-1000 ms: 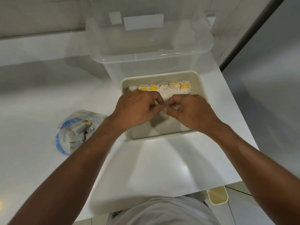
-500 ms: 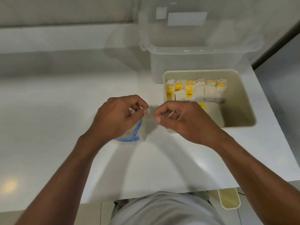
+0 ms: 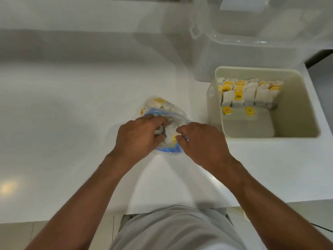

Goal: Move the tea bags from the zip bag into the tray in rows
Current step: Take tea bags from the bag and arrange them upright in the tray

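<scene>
- Both hands have left the tray, where they were a second ago, and now meet at the clear plastic zip bag point(image 3: 163, 107) with its blue zip strip, which lies on the glossy white counter point(image 3: 72, 109).
- Wide counter stretches left of the zip bag and behind it. A strip of counter separates it from the cream rectangular plastic tray point(image 3: 299, 105) on its right.
- That tray sits close to the counter's right edge, with a large clear plastic storage box point(image 3: 252, 42) just behind it.
- The counter's near edge runs just in front of the person's grey-clad torso point(image 3: 173, 228).
- The left hand point(image 3: 142, 136) has its fingers curled tightly into the left side of the bag's mouth, gripping the plastic. Blur hides whether they also hold a tea bag.
- The right hand point(image 3: 203, 141) pinches the right side of the mouth, thumb and forefinger nearly closed and the other fingers loosely bent.
- White paper tea bags point(image 3: 249, 93) with yellow tags stand upright in a row against the tray's far wall. Two yellow tags point(image 3: 250, 111) lie on the tray floor in front of them.
- More tea bags show through the zip bag's far end.
</scene>
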The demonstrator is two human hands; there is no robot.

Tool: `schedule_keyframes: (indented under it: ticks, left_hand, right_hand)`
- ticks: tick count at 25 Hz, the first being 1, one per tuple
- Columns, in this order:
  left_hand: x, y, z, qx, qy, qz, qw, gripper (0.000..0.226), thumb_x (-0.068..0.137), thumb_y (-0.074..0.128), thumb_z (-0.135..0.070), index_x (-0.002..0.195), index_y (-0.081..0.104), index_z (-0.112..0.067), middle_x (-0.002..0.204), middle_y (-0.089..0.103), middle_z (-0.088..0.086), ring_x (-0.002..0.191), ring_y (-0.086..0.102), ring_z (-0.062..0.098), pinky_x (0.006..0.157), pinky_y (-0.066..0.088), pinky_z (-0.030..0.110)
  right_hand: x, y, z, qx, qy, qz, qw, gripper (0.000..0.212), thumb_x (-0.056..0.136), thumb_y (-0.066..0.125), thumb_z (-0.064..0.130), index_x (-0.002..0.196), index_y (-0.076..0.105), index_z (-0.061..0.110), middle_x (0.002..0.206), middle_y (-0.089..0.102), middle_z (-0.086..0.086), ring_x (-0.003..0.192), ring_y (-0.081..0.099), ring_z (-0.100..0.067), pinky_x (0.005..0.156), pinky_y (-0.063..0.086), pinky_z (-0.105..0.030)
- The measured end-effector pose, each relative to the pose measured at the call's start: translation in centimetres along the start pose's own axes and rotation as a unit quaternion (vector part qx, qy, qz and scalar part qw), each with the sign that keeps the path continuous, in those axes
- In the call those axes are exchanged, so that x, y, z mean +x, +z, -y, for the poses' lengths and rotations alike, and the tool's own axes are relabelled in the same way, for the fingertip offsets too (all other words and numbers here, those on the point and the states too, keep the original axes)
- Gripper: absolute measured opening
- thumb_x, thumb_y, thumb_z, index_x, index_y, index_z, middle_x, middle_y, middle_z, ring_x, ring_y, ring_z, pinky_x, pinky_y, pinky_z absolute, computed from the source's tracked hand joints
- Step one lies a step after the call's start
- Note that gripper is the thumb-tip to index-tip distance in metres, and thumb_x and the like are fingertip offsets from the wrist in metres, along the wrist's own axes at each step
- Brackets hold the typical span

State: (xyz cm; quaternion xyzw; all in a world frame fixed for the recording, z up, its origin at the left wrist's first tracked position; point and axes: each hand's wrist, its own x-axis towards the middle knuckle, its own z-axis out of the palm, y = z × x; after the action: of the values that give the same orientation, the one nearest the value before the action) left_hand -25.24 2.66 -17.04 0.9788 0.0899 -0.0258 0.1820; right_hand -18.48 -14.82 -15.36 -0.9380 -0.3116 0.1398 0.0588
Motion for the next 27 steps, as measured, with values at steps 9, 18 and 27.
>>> schedule_keyframes:
  ticks: [9, 18, 27]
  left_hand:
    - [1.6, 2.0, -0.6, 0.051, 0.057, -0.023, 0.997, 0.023, 0.081, 0.073, -0.04, 0.104, 0.075, -0.04, 0.106, 0.069, -0.003, 0.064, 0.068, 0.03, 0.055, 0.04, 0.025]
    - [1.7, -0.5, -0.2, -0.256, -0.066, -0.079, 0.961, 0.021, 0.081, 0.067, -0.052, 0.086, 0.073, -0.033, 0.081, 0.07, -0.015, 0.073, 0.066, 0.01, 0.067, 0.056, 0.037]
    - [1.3, -1.9, -0.6, -0.103, 0.013, 0.027, 0.994, 0.028, 0.09, 0.064, -0.031, 0.116, 0.062, -0.043, 0.114, 0.064, -0.018, 0.088, 0.066, 0.018, 0.076, 0.055, 0.037]
  right_hand:
    - [0.3, 0.1, -0.4, 0.046, 0.036, 0.018, 0.998, 0.043, 0.094, 0.054, 0.043, 0.135, 0.051, 0.032, 0.119, 0.063, 0.007, 0.108, 0.06, -0.018, 0.085, 0.049, -0.031]
    - [-0.9, -0.5, -0.2, 0.43, 0.141, -0.034, 0.891, 0.031, 0.085, 0.069, 0.043, 0.114, 0.063, 0.034, 0.096, 0.07, 0.016, 0.073, 0.066, -0.003, 0.068, 0.052, -0.019]
    - [-0.6, -2.8, -1.0, 0.431, 0.14, -0.122, 0.883, 0.011, 0.091, 0.065, 0.031, 0.085, 0.066, 0.022, 0.074, 0.07, 0.011, 0.07, 0.066, -0.004, 0.069, 0.056, -0.032]
